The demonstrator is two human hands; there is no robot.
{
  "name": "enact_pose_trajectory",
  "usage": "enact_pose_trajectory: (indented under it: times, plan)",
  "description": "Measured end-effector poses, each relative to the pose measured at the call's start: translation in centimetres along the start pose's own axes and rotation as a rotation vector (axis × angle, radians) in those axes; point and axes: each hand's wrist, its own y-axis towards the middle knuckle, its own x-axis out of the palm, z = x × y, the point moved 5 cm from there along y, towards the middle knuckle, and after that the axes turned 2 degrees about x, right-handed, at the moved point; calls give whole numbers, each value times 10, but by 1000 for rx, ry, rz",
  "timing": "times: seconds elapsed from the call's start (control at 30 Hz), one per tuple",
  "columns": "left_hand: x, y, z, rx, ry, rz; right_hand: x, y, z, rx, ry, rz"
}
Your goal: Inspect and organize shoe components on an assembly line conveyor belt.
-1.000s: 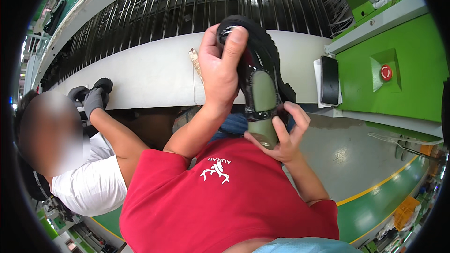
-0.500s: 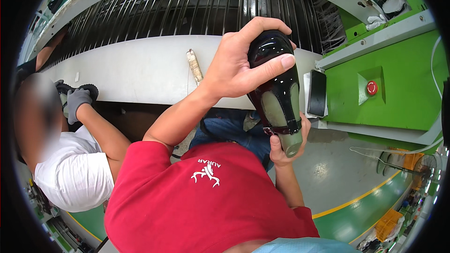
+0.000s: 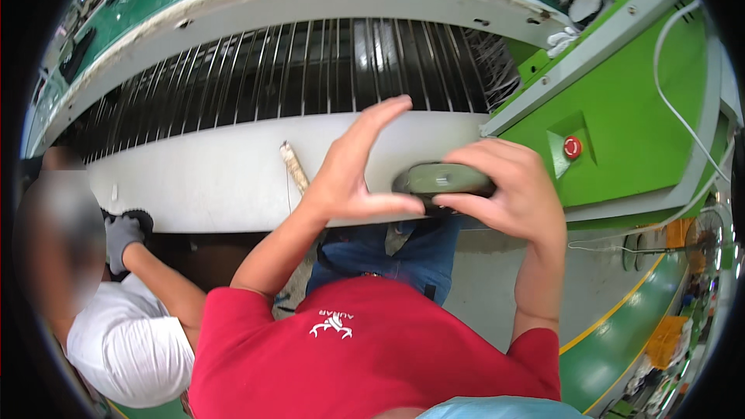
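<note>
A black shoe with an olive-green sole (image 3: 444, 179) lies sole-up at the front edge of the white conveyor ledge (image 3: 209, 186). My right hand (image 3: 508, 195) is wrapped over its right end and grips it from above. My left hand (image 3: 358, 167) is at the shoe's left end with fingers spread and raised; only the thumb rests against the shoe. Most of the shoe's black upper is hidden under the sole and my hands. My red shirt fills the lower middle of the view.
Behind the ledge runs a conveyor of black rods (image 3: 310, 70). A green machine housing with a red button (image 3: 572, 147) stands at right. A small stick-like tool (image 3: 295, 167) lies on the ledge. A co-worker's grey-gloved hand (image 3: 122, 236) rests at the left.
The shoe went from held up in front of me to lying flat, sole-up, at the ledge. My left hand let go of its grip and opened; my right hand now covers the shoe.
</note>
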Motion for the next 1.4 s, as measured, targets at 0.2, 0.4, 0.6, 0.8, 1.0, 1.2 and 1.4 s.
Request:
enact_pose_trajectory:
  times: [0.2,0.4,0.6,0.8,1.0,1.2,1.4]
  plan:
    - [-1,14,10,-81,-12,80,2,47,-25,-293,-52,240]
    - [-36,27,8,-110,179,66,30,43,90,113,1104,621]
    - [-45,41,22,-158,364,-160,93,59,44,193,1491,388]
    - [-41,42,34,-161,461,-313,88,51,29,204,1362,358]
    - [-38,48,39,-131,538,-354,86,46,31,246,1313,481]
    - [-35,54,37,-144,535,-414,80,46,32,274,1173,523]
    - [-31,61,37,-142,501,-394,79,43,39,272,1196,569]
